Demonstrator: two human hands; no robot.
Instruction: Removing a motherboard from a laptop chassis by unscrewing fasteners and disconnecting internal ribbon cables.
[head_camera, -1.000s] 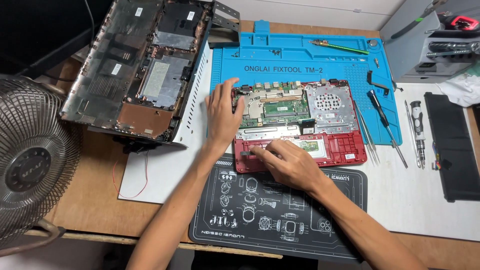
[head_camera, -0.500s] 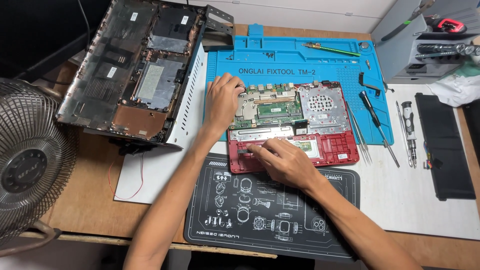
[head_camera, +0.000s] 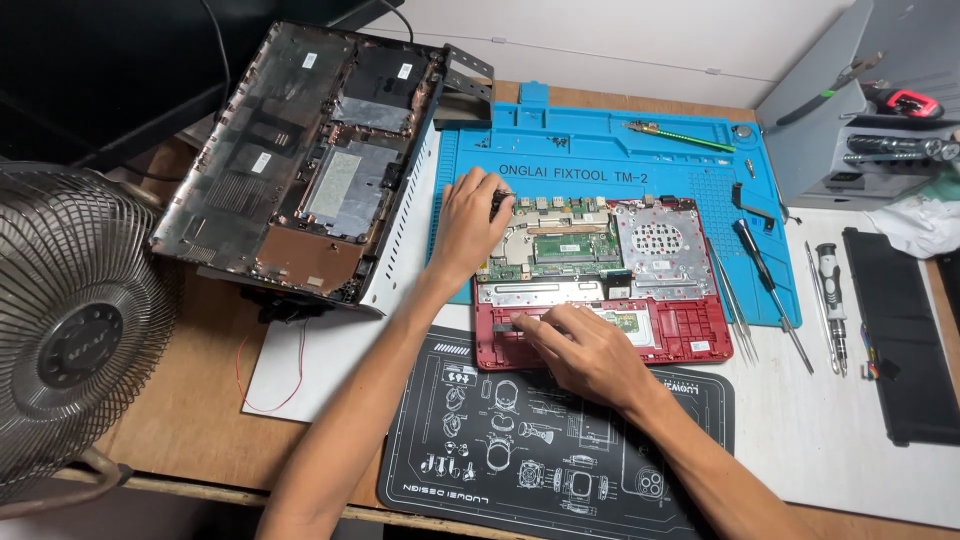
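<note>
Pressing my left hand (head_camera: 468, 222) curled onto red laptop base's (head_camera: 690, 335) far-left corner; right hand (head_camera: 585, 350) flat, fingers narrow, on front edge; blue mat (head_camera: 600, 160) beneath, white stickers on removed bottom cover (head_camera: 300, 170) left.

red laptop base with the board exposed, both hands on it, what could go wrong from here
The left hand rests bare fingers on the exposed circuit board of the red laptop base: static or a slip might harm parts. The right hand presses the base's front edge, which overhangs the blue mat onto the black mat, so it may rock.
</note>
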